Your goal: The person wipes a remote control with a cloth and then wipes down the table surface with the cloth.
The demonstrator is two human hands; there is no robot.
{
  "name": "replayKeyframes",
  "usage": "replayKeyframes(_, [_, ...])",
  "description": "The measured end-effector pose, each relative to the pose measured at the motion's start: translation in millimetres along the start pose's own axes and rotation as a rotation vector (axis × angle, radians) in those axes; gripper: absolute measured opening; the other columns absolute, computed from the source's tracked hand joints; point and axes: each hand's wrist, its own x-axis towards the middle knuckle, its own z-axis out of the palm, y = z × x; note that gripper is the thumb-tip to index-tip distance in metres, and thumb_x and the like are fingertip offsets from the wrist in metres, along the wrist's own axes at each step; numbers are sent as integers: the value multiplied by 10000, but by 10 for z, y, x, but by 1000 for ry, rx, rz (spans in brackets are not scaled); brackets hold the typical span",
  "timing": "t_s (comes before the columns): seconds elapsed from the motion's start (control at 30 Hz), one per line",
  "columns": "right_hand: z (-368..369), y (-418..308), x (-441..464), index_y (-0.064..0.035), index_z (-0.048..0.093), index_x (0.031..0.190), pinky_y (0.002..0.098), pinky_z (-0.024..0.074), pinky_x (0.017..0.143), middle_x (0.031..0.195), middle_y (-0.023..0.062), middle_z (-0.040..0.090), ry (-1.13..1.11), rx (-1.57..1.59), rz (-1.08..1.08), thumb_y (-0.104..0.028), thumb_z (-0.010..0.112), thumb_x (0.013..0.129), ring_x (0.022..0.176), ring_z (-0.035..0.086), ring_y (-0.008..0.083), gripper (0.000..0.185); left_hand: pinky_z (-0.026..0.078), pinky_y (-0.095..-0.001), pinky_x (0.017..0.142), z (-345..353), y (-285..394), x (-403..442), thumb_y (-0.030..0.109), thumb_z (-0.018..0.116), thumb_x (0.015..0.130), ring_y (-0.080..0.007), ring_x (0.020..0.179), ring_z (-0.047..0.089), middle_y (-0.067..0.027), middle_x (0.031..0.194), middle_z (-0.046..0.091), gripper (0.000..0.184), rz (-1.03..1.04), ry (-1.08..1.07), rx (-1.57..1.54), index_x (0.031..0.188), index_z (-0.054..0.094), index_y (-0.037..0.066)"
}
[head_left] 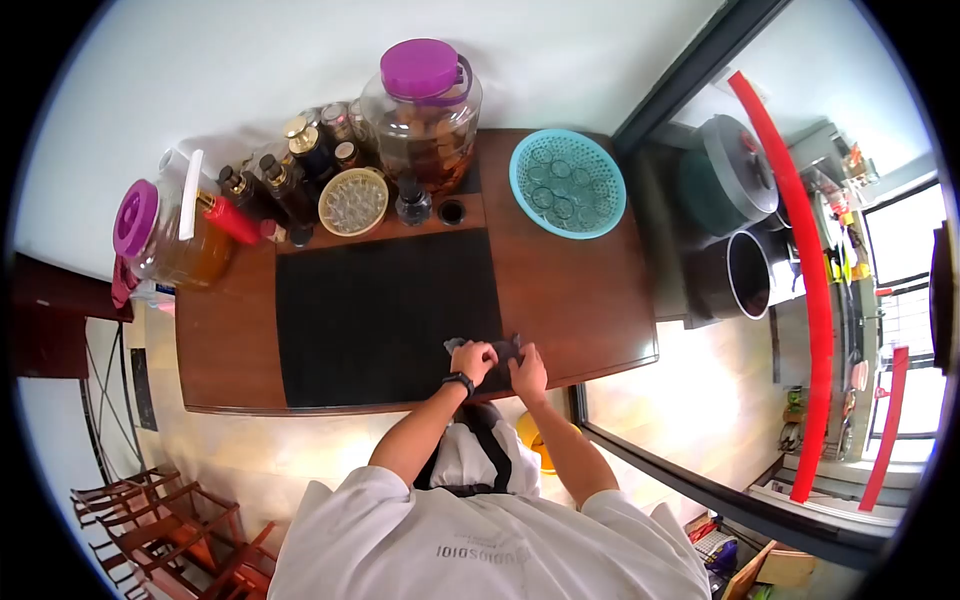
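Note:
A small dark grey cloth-like item [502, 351] lies bunched between my two hands at the front edge of the wooden table [570, 300]. My left hand [474, 361], with a black band on its wrist, has its fingers closed on the item's left part. On the right side of the same item, my right hand [528, 370] pinches it. Both hands are over the lower right corner of the black mat [385, 310]. Folds and fingers hide part of the item's shape.
Along the back stand a large purple-lidded jar [420, 120], dark bottles [285, 185] and a small basket [353, 203]. A blue basket of glasses [568, 184] sits back right. Another purple-lidded jar [180, 240] is at left. A glass partition's dark frame [700, 70] adjoins the right side.

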Motion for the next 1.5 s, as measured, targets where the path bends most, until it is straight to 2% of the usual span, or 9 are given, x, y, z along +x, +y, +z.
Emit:
replayKeyframes(0.23, [-47, 151, -607, -55, 472, 966, 468, 458, 755, 941, 209, 591, -51, -63, 49, -167, 625, 763, 906, 563, 411, 277, 437, -409, 730, 248, 81, -739, 134, 673, 721, -227, 851, 585, 14, 792, 635, 57, 20, 50, 15, 710, 637, 178])
replayKeyframes(0.27, [-45, 153, -623, -75, 474, 974, 457, 456, 761, 955, 172, 580, -84, -78, 74, -169, 607, 764, 906, 560, 384, 266, 436, -407, 734, 244, 83, -788, 130, 671, 721, -228, 852, 583, 15, 798, 635, 60, 26, 58, 11, 714, 636, 179])
replayKeyframes(0.5, [-31, 107, -585, -79, 454, 959, 482, 465, 730, 963, 185, 583, -102, -128, 68, -166, 606, 763, 907, 569, 402, 262, 436, -405, 722, 239, 133, -772, 91, 647, 705, -230, 836, 582, 12, 787, 621, 94, 18, 71, 75, 714, 624, 181])
replayKeyframes(0.7, [-37, 31, -230, -71, 452, 966, 484, 477, 748, 969, 181, 585, -104, -179, 28, -158, 606, 760, 918, 579, 389, 272, 438, -415, 694, 182, 144, -370, 76, 638, 691, -231, 815, 588, 9, 766, 609, 111, 1, 72, 69, 710, 606, 180])
replayKeyframes(0.9, [-74, -224, 531, -57, 423, 1079, 462, 507, 787, 1070, 169, 560, -256, -356, -42, -177, 598, 783, 1020, 558, 357, 364, 454, -403, 679, -1, 132, 260, 84, 669, 681, -232, 779, 597, -14, 753, 613, 85, -42, 56, 100, 698, 612, 144])
replayKeyframes(1.1, [16, -534, 1185, -73, 434, 1104, 434, 498, 826, 1127, 148, 551, -349, -421, -10, -138, 594, 776, 1079, 539, 329, 370, 490, -357, 625, -153, 41, 722, 84, 684, 665, -224, 689, 611, -36, 716, 621, 80, -94, 168, 49, 687, 616, 119])
replayKeyframes(1.17, [63, -623, 1387, -75, 428, 1109, 429, 514, 780, 1103, 129, 541, -310, -454, -90, -162, 620, 782, 1066, 541, 315, 389, 494, -347, 632, -207, -7, 912, 68, 680, 667, -218, 687, 611, -41, 713, 619, 84, -112, 206, 68, 685, 611, 112])
replayKeyframes(1.23, [84, -734, 1590, -74, 425, 1127, 431, 511, 789, 1116, 132, 535, -347, -447, -92, -147, 616, 782, 1076, 534, 314, 401, 460, -410, 667, -264, -106, 1107, 119, 642, 691, -241, 764, 592, -6, 729, 617, 53, -188, 163, -64, 687, 607, 158])
replayKeyframes(1.5, [111, -1039, 2124, -65, 435, 1109, 405, 513, 809, 1136, 148, 533, -463, -478, -104, -149, 702, 719, 1093, 531, 325, 480, 485, -346, 637, -575, -117, 1534, 95, 683, 675, -224, 678, 575, -24, 712, 612, 83, -146, 205, 29, 703, 606, 106])
